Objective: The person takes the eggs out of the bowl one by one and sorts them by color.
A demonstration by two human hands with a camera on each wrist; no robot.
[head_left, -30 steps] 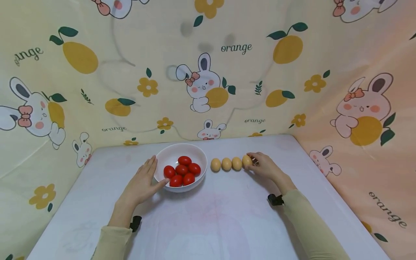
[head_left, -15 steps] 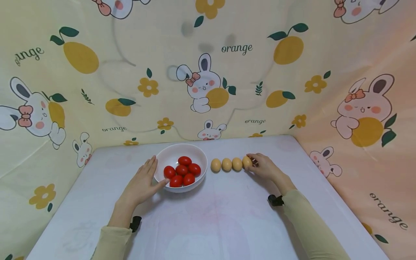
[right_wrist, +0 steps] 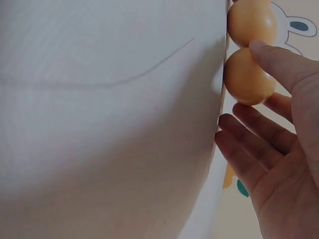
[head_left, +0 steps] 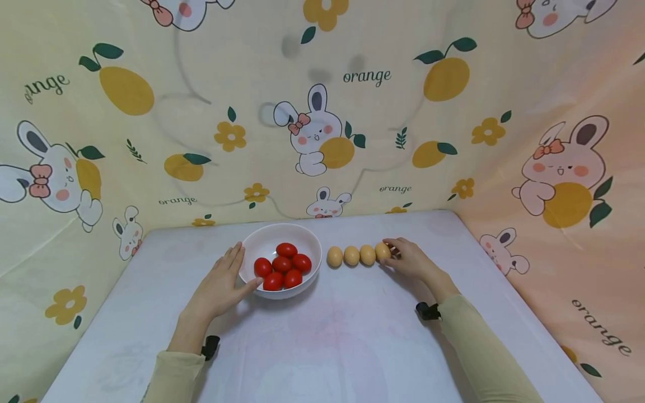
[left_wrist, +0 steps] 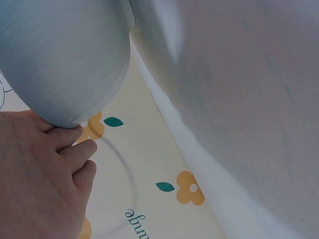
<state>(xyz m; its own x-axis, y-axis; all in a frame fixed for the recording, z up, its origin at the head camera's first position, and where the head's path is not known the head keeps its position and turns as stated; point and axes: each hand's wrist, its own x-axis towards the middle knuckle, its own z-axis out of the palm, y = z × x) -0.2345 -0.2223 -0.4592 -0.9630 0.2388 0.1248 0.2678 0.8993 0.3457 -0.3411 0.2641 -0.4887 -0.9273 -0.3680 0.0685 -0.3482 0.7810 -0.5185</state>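
Observation:
A white bowl (head_left: 307,282) stands on the table with several glossy red oval tomatoes (head_left: 282,263) in it. My left hand (head_left: 216,288) rests against the bowl's left side, fingers straight and thumb spread along the near rim. In the left wrist view, its fingers (left_wrist: 75,149) touch the outside of the bowl (left_wrist: 65,59). To the right of the bowl, several light-brown eggs (head_left: 351,256) form a row. My right hand (head_left: 410,259) pinches the rightmost egg (head_left: 382,251) between thumb and fingers. The right wrist view shows the thumb over this egg (right_wrist: 244,74), beside its neighbour (right_wrist: 251,22).
The white tabletop (head_left: 322,347) reaches back to a patterned cloth (head_left: 242,84) with rabbits and oranges, which also hangs along both sides. A small black wrist device (head_left: 210,347) sits at the left cuff, another black device (head_left: 428,310) at the right.

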